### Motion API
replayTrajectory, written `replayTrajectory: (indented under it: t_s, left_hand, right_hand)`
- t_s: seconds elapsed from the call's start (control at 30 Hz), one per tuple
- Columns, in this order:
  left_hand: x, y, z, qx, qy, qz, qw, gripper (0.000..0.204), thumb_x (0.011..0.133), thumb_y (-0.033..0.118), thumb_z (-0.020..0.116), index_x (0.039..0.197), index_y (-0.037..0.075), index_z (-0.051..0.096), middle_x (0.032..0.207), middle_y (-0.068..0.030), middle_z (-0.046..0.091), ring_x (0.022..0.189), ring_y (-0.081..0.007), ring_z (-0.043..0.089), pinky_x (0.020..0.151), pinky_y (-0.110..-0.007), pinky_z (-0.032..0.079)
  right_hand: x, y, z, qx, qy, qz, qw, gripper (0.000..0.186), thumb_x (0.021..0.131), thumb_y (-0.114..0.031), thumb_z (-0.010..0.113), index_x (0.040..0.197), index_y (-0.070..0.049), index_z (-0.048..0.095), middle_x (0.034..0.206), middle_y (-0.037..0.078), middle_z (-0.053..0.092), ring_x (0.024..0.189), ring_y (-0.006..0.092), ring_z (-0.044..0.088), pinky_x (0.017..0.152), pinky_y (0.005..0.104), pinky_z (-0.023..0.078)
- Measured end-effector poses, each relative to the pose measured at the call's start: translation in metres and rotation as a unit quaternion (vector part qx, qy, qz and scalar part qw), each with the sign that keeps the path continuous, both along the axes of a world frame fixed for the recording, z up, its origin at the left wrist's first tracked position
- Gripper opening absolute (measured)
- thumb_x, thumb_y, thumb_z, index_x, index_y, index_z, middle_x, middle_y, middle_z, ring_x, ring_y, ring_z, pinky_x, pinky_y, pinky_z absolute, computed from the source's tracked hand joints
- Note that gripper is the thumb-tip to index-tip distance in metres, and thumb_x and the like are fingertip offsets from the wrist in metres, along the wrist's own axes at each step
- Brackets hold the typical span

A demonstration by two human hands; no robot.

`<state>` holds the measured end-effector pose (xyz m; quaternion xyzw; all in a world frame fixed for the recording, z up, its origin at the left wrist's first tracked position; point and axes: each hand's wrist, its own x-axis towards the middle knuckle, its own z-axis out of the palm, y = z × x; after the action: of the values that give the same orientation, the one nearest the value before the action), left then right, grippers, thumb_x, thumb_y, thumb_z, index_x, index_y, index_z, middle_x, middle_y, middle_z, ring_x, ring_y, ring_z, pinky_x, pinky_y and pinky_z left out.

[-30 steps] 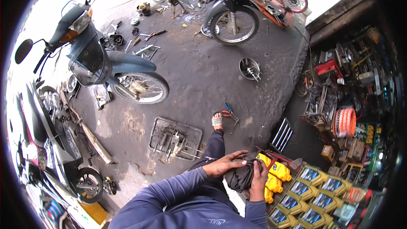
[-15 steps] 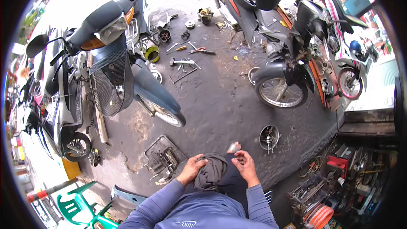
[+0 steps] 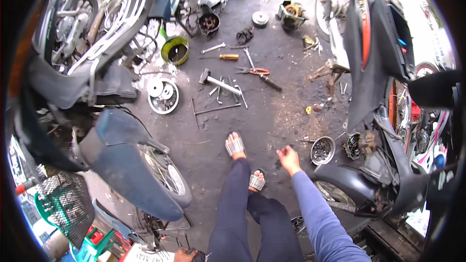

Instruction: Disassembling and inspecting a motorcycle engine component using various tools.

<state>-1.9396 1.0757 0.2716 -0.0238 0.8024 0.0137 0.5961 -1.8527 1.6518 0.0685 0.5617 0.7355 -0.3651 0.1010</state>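
Note:
My left hand (image 3: pixel 185 255), at the bottom edge, grips a dark cloth (image 3: pixel 198 257), mostly out of frame. My right hand (image 3: pixel 288 160) is out ahead of my right leg with fingers curled together; whether anything small is between them I cannot tell. It is nearest a metal bowl of small parts (image 3: pixel 322 150). Farther ahead lie a hammer (image 3: pixel 218 83), orange-handled pliers (image 3: pixel 255 71), spanners (image 3: pixel 213 48), a yellow-handled screwdriver (image 3: pixel 228 57) and a wheel-shaped tray of parts (image 3: pixel 162 96).
Motorbikes stand close on my left (image 3: pixel 121 165) and right (image 3: pixel 369 63). A yellow-green tub (image 3: pixel 174 51) and greasy engine parts (image 3: pixel 291 17) sit ahead on the dark floor (image 3: pixel 262 116). A green plastic chair (image 3: pixel 90 245) is at the lower left.
I have stepped forward between the motorbikes toward the floor tools. My right hand has left the cloth and moved forward; my left hand has dropped to the bottom edge with it.

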Motion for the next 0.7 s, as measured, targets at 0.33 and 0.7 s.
replayTrajectory:
  t_s: [0.33,0.7]
  left_hand:
    - [0.104,0.041,-0.095,-0.133,-0.155,0.128,0.971,0.045,0.080,0.041,0.072,0.102,0.002,0.073,0.098,-0.0212,0.072,0.097,-0.0325,0.069,0.089,-0.038,0.051]
    - [0.261,0.008,-0.067,-0.048,-0.232,0.208,0.949,0.040,0.085,0.039,0.065,0.107,0.007,0.073,0.106,-0.0195,0.072,0.103,-0.0326,0.068,0.089,-0.039,0.051]
  right_hand:
    - [-0.297,0.066,-0.280,0.112,0.057,0.237,0.963,0.055,0.085,-0.023,0.071,0.132,-0.002,0.051,0.134,0.018,0.054,0.122,0.0366,0.054,0.103,0.0503,0.042]
    - [-0.318,-0.016,-0.131,-0.482,0.061,-0.108,0.868,0.036,0.091,-0.041,0.067,0.078,-0.010,0.054,0.062,0.002,0.051,0.052,0.0142,0.049,0.049,0.0352,0.040]
